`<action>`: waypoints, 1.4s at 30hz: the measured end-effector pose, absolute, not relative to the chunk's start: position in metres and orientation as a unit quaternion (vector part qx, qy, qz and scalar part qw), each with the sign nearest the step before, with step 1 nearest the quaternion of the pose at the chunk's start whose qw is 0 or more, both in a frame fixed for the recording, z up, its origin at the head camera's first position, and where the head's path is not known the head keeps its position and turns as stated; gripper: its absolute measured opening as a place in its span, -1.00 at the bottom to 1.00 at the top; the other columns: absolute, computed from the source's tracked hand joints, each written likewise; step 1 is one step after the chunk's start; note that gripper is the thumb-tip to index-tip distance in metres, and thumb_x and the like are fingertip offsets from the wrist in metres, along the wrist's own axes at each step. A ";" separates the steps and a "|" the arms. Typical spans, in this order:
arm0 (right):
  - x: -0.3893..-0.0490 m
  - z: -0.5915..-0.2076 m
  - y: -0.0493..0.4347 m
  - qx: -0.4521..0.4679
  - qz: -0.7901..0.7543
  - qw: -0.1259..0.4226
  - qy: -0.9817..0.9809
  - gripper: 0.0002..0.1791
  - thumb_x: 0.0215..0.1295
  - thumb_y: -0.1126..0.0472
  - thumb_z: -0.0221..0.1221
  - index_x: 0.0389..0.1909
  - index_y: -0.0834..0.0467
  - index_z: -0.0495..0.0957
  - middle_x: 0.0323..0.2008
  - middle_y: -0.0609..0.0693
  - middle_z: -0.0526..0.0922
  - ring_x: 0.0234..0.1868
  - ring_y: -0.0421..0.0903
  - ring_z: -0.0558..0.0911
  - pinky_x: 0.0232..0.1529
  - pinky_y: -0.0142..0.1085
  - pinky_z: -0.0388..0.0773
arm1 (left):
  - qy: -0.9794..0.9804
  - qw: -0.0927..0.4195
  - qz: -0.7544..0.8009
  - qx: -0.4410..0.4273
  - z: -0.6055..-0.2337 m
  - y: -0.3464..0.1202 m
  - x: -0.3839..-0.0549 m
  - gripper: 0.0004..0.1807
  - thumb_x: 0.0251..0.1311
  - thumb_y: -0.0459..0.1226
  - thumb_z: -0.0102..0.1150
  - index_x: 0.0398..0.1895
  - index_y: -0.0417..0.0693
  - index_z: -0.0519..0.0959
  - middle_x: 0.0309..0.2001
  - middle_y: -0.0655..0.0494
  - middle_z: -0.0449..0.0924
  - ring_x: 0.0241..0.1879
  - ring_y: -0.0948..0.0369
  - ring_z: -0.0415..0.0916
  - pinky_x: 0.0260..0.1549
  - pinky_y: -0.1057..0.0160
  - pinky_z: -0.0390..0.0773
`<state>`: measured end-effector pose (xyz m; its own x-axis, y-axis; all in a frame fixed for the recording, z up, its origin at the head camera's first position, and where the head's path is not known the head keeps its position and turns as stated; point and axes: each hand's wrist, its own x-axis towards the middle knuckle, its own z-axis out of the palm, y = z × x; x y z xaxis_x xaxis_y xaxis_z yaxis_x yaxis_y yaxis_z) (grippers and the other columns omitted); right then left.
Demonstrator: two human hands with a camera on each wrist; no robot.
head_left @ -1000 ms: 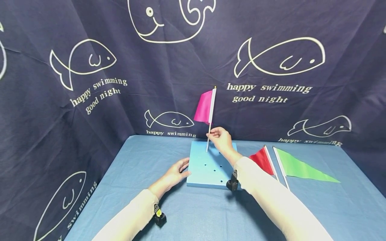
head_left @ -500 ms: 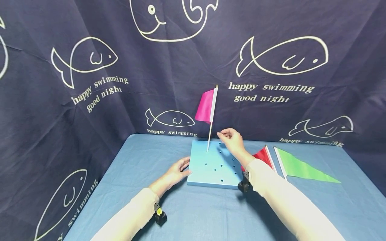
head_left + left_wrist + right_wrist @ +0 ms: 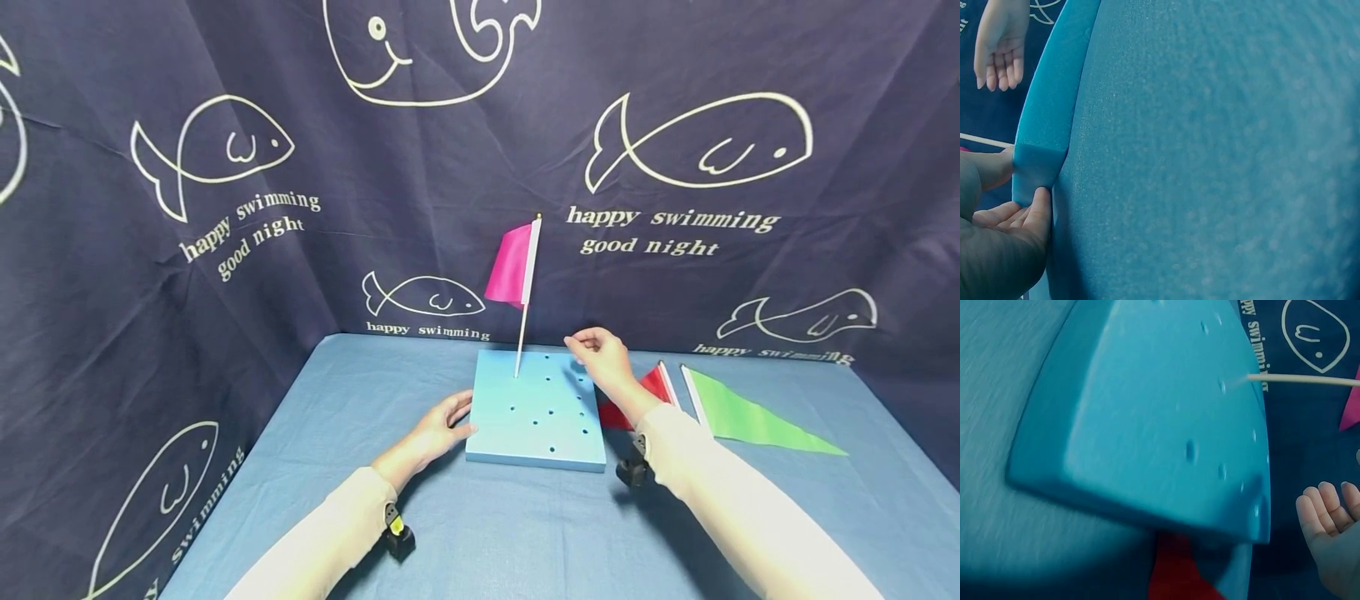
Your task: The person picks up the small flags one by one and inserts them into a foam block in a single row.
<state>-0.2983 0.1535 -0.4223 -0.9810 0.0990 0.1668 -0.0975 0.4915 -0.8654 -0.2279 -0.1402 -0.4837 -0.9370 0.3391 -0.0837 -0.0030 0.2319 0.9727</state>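
A pink flag (image 3: 512,265) stands on its thin pole in a light blue board (image 3: 487,437) dotted with holes. The pole leans slightly right. At the board's left edge, my left hand (image 3: 437,429) holds it, thumb on the top face and fingers against the side, as the left wrist view shows (image 3: 1007,244). Above the board's back right corner hovers my right hand (image 3: 606,360), fingers loosely bent and holding nothing; its palm (image 3: 1338,537) shows in the right wrist view. A red flag (image 3: 617,417) lies right of the board, partly hidden by my right arm.
A green pennant (image 3: 750,415) lies on the blue tablecloth (image 3: 337,400) at the right; my right sleeve covers part of its pole. Behind the table hangs a dark curtain (image 3: 450,183) with white fish drawings. Each wrist carries a small black camera (image 3: 399,542).
My right hand has let go of the pink flag's pole and moved right, away from it. The flag stays standing in the board. My left hand remains at the board's edge.
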 end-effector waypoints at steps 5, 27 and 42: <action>-0.294 -0.429 0.174 -0.007 0.505 0.100 -0.857 -0.66 0.29 0.08 0.24 -0.15 0.31 0.57 -0.32 0.18 0.66 -0.31 0.10 0.69 -0.40 -0.59 0.51 | 0.772 0.137 0.611 0.114 -0.484 -0.140 -0.228 -0.32 0.29 -0.44 0.11 0.45 -0.31 0.12 0.43 -0.26 0.18 0.44 -0.09 0.12 0.36 0.00 0.26; -0.273 -0.437 0.235 -0.020 0.488 0.106 -0.866 -0.61 0.34 0.05 0.20 -0.10 0.35 0.54 -0.25 0.25 0.67 -0.42 -0.25 0.68 -0.37 -0.61 0.56 | 0.771 0.130 0.613 0.111 -0.483 -0.138 -0.227 -0.34 0.29 -0.45 0.11 0.44 -0.32 0.14 0.41 -0.27 0.22 0.43 -0.10 0.14 0.37 -0.05 0.24; -0.260 -0.438 0.260 -0.014 0.495 0.119 -0.860 -0.64 0.31 0.15 0.22 -0.11 0.40 0.54 -0.38 0.09 0.70 -0.51 -0.40 0.61 -0.43 -0.51 0.61 | 0.774 0.140 0.608 0.104 -0.484 -0.140 -0.228 -0.32 0.30 -0.42 0.11 0.45 -0.27 0.13 0.43 -0.22 0.20 0.45 -0.06 0.12 0.39 0.00 0.21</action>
<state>-0.2598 0.2599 -0.4381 -0.9712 0.1422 0.1912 -0.0939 0.5090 -0.8556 -0.2278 -0.1395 -0.4844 -0.9388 0.3325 -0.0903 -0.0092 0.2379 0.9713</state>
